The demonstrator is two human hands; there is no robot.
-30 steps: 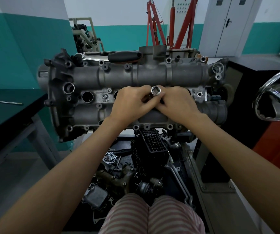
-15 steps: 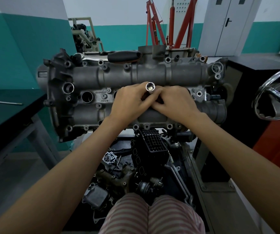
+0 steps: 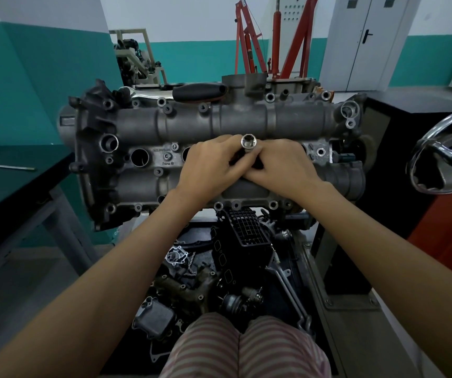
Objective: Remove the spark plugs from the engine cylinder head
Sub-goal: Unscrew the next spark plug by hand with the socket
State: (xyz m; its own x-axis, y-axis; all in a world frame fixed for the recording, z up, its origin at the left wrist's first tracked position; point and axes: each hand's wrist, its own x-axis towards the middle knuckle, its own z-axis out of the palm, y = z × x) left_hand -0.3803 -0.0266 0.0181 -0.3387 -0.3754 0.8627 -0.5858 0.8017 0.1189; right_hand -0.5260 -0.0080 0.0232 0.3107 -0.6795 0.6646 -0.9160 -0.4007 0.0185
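Both hands on the socket at a central plug well.
Your left hand (image 3: 211, 163) and right hand (image 3: 282, 166) pinch the shiny steel spark-plug socket (image 3: 249, 142) standing in the grey cast-aluminium cylinder head (image 3: 219, 124). Keep it square and turn evenly. Head sits on a stand; teal-and-white walls, red hoist (image 3: 249, 50) behind.

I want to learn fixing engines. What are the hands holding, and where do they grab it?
Both the left hand and right hand pinch a shiny socket by its shaft, just below its open top end.
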